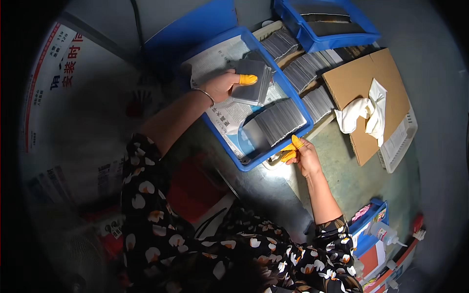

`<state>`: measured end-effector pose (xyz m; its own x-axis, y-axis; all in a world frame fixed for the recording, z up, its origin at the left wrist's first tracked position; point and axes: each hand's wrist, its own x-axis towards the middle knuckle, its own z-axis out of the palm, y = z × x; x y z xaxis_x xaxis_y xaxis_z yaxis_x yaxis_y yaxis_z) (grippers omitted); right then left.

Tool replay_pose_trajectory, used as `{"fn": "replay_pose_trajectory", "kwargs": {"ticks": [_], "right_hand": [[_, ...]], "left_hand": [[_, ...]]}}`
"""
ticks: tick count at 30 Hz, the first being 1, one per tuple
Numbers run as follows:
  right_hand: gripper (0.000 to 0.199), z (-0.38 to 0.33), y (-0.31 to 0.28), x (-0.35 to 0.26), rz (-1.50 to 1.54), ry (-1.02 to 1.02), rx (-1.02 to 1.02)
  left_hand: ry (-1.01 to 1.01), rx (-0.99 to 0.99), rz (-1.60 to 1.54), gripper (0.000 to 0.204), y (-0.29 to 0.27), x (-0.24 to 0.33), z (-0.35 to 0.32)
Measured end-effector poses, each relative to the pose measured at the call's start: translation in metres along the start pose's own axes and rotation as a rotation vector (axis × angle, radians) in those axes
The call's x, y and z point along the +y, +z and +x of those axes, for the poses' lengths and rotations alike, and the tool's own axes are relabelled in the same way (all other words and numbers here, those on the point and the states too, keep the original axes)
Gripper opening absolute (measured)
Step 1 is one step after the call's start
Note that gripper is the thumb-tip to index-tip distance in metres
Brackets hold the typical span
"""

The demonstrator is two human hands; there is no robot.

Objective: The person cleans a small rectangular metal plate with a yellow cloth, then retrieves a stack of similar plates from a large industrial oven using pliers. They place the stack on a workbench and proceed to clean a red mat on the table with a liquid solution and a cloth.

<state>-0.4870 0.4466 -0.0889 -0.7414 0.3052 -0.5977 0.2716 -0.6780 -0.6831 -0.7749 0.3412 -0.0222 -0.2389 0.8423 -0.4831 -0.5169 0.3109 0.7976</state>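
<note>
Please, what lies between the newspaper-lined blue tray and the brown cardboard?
In the head view, rows of thin grey plates lie between the newspaper-lined tray and the cardboard; nearer the person, greenish tabletop shows.

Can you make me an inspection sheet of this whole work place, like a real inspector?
Surface: worn, greenish table.
Work things: stack of flat grey pieces; blue tray lined with newspaper, holding a row of similar pieces.
Clutter: crumpled white cloth item on cardboard; squeeze bottle at lower right.
Hands: left hand holds the stack over the tray; right hand is at the tray's near corner, grip unclear. Both wear yellow finger covers.
Cables: dark cable-like line, upper left.
Surroundings: large printed sheet, far left.
</note>
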Motion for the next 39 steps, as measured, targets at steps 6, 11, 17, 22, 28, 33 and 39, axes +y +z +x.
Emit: {"fn": "replay_pose_trajectory", "kwargs": {"ticks": [6,11,17,22,28,33,39], "right_hand": [[0.025,-0.002,0.001,-0.001,-0.025,0.011,0.004],[0.025,-0.002,0.002,-0.002,-0.017,0.003,0.012],[0.026,-0.001,0.001,0.004,0.009,0.001,0.000],[0.029,-0.002,0.000,0.002,0.021,-0.009,-0.014],[0.019,-0.015,0.003,-0.006,-0.114,-0.055,0.097],[0.020,-0.036,-0.003,0.017,-0.458,-0.223,0.277],[0.018,-0.088,-0.030,0.042,-0.518,-0.433,0.393]], "left_hand": [[-0.059,-0.060,0.097,0.032,-0.004,-0.010,0.003],[0.229,0.068,1.593,0.012,0.005,0.024,-0.003],[0.640,-0.171,2.060,0.012,-0.026,0.006,0.017],[0.646,-0.216,2.077,0.016,-0.023,0.015,0.035],[0.897,-0.032,2.198,0.042,-0.012,0.016,0.049],[0.597,-0.057,2.065,0.064,-0.008,0.004,0.037],[0.510,0.418,1.920,0.067,0.027,-0.014,0.041]]}}
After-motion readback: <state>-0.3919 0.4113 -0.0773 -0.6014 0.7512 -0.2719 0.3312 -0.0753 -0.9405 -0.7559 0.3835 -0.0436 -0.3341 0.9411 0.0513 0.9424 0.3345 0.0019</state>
